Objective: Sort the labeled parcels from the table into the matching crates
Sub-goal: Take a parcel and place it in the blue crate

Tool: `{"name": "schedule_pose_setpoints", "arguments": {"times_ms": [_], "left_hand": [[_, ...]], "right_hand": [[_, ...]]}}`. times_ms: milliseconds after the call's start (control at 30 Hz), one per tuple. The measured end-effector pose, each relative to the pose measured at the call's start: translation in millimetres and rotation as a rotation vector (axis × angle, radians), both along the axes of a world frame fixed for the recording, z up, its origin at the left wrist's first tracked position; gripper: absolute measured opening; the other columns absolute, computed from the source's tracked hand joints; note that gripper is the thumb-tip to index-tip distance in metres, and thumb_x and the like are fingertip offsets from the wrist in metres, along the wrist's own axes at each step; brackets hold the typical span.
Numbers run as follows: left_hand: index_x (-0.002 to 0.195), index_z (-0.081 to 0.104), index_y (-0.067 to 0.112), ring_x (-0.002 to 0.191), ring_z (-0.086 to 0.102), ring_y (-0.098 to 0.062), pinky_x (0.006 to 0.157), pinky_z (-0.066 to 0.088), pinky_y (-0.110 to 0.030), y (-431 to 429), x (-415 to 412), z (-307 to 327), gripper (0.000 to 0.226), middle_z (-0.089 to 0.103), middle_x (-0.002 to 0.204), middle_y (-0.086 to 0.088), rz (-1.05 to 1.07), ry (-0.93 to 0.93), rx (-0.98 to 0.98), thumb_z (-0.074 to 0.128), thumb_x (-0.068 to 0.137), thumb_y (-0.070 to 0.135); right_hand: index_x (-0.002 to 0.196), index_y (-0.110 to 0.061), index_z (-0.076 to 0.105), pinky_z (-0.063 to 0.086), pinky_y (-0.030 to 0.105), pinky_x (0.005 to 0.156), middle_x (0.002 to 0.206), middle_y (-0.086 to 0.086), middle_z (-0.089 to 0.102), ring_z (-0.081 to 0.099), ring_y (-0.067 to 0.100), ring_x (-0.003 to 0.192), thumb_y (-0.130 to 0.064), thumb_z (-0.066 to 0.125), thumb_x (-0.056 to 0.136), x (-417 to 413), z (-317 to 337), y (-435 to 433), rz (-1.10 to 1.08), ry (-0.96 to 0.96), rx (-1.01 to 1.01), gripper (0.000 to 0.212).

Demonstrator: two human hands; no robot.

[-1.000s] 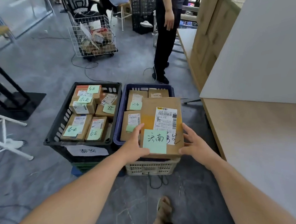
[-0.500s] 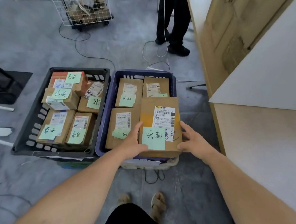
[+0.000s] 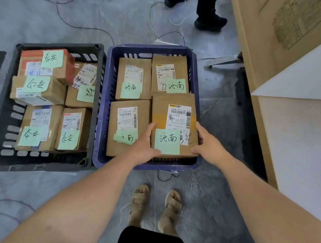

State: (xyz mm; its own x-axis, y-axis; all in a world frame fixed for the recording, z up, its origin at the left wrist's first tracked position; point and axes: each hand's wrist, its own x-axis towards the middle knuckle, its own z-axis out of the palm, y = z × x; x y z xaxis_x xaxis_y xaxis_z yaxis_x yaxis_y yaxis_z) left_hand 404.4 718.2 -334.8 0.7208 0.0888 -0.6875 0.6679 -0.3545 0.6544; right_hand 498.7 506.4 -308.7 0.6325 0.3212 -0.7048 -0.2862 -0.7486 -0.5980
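Note:
A brown cardboard parcel [image 3: 164, 114] with a shipping label and a green note sits low in the near right corner of the blue crate [image 3: 102, 106]. My left hand [image 3: 145, 144] grips its near left edge, thumb on top. My right hand [image 3: 209, 143] grips its right edge. Three other brown parcels with green notes lie in the same crate. To the left, the black crate [image 3: 2, 93] holds several parcels with green notes carrying a different label.
The wooden table [image 3: 293, 140] runs along the right, with a large cardboard box [image 3: 270, 34] behind it. Another person's legs [image 3: 209, 13] stand beyond the crates. Cables and a power strip [image 3: 164, 41] lie on the grey floor. My sandalled feet [image 3: 156, 205] are just in front of the crates.
Both hands have lowered the parcel from above the crate rim down into the blue crate's near right corner. My view has tilted downward and closer.

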Motion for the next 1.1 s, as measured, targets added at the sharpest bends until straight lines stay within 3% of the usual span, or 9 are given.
{"name": "schedule_pose_setpoints", "arguments": {"times_ms": [67, 133, 200, 300, 367, 567, 800, 933, 1100], "left_hand": [[0.147, 0.002, 0.05, 0.094, 0.046, 0.004, 0.067, 0.036, -0.005, 0, -1, -8, 0.107, 0.041, 0.147, 0.009, -0.004, -0.002, 0.007, 0.075, 0.08, 0.013], [0.148, 0.001, 0.049, 0.107, 0.046, -0.003, 0.087, 0.036, -0.018, -3, -4, -14, 0.107, 0.04, 0.149, 0.009, -0.009, -0.003, 0.018, 0.076, 0.08, 0.013], [0.15, 0.0, 0.045, 0.115, 0.041, -0.004, 0.095, 0.032, -0.022, -6, -5, -19, 0.108, 0.038, 0.15, 0.009, -0.024, -0.014, 0.05, 0.075, 0.081, 0.013], [0.152, -0.003, 0.04, 0.126, 0.042, -0.013, 0.1, 0.034, -0.025, -9, -6, -26, 0.104, 0.03, 0.154, 0.007, -0.107, -0.039, 0.15, 0.071, 0.084, 0.012], [0.151, -0.007, 0.039, 0.121, 0.048, -0.02, 0.1, 0.041, -0.031, -9, -6, -29, 0.102, 0.031, 0.152, 0.004, -0.189, -0.041, 0.232, 0.067, 0.086, 0.015], [0.154, -0.004, 0.023, 0.11, 0.054, -0.026, 0.085, 0.046, -0.035, -9, 0, -36, 0.089, 0.021, 0.151, -0.002, -0.371, -0.086, 0.486, 0.058, 0.091, 0.031], [0.155, 0.003, 0.021, 0.135, 0.036, -0.03, 0.103, 0.039, -0.039, -7, 8, -17, 0.086, 0.008, 0.158, -0.007, -0.465, -0.045, 0.534, 0.059, 0.091, 0.035], [0.155, 0.004, 0.023, 0.146, 0.015, -0.026, 0.113, 0.028, -0.039, -3, 11, 10, 0.082, -0.004, 0.162, -0.005, -0.461, -0.084, 0.529, 0.055, 0.093, 0.04], [0.154, 0.009, 0.02, 0.144, 0.017, -0.027, 0.113, 0.022, -0.036, -14, 7, 53, 0.074, -0.004, 0.162, -0.005, -0.466, -0.236, 0.604, 0.049, 0.096, 0.043]], "right_hand": [[0.153, -0.027, 0.005, 0.041, 0.023, 0.09, 0.139, 0.004, 0.038, 0.048, 0.019, 0.115, -0.006, 0.06, 0.087, -1, -5, 7, 0.11, -0.098, -0.11, 0.089], [0.153, -0.018, 0.005, 0.041, 0.026, 0.091, 0.138, 0.01, 0.033, 0.045, 0.023, 0.116, -0.011, 0.055, 0.091, -2, -9, 16, 0.243, -0.21, -0.248, 0.081], [0.151, -0.01, 0.01, 0.043, 0.031, 0.093, 0.135, 0.013, 0.032, 0.041, 0.025, 0.118, -0.014, 0.05, 0.093, -2, -13, 24, 0.356, -0.305, -0.404, 0.071], [0.143, 0.0, 0.024, 0.042, 0.032, 0.09, 0.132, 0.015, 0.032, 0.034, 0.027, 0.119, -0.015, 0.049, 0.09, -5, -20, 35, 0.476, -0.433, -0.596, 0.06], [0.141, 0.0, 0.025, 0.037, 0.035, 0.096, 0.136, 0.016, 0.03, 0.033, 0.029, 0.12, -0.016, 0.051, 0.088, -9, -26, 42, 0.564, -0.534, -0.656, 0.061], [0.15, 0.0, 0.005, 0.008, 0.049, 0.118, 0.159, 0.018, -0.002, 0.004, 0.032, 0.145, -0.015, 0.046, 0.09, 3, -42, 62, 0.793, -0.565, -0.684, 0.075], [0.151, -0.002, 0.005, 0.014, 0.042, 0.119, 0.159, 0.013, -0.004, 0.008, 0.028, 0.145, -0.011, 0.049, 0.092, 9, -30, 55, 0.746, -0.491, -0.552, 0.074], [0.145, -0.01, 0.028, 0.026, 0.041, 0.112, 0.154, 0.014, 0.013, 0.027, 0.03, 0.134, -0.02, 0.059, 0.086, -3, -11, 54, 0.673, -0.578, -0.529, 0.067], [0.131, -0.015, 0.043, 0.034, 0.038, 0.101, 0.145, 0.01, 0.027, 0.036, 0.028, 0.124, -0.018, 0.056, 0.085, -29, 36, 48, 0.482, -0.603, -0.531, 0.048]]}}
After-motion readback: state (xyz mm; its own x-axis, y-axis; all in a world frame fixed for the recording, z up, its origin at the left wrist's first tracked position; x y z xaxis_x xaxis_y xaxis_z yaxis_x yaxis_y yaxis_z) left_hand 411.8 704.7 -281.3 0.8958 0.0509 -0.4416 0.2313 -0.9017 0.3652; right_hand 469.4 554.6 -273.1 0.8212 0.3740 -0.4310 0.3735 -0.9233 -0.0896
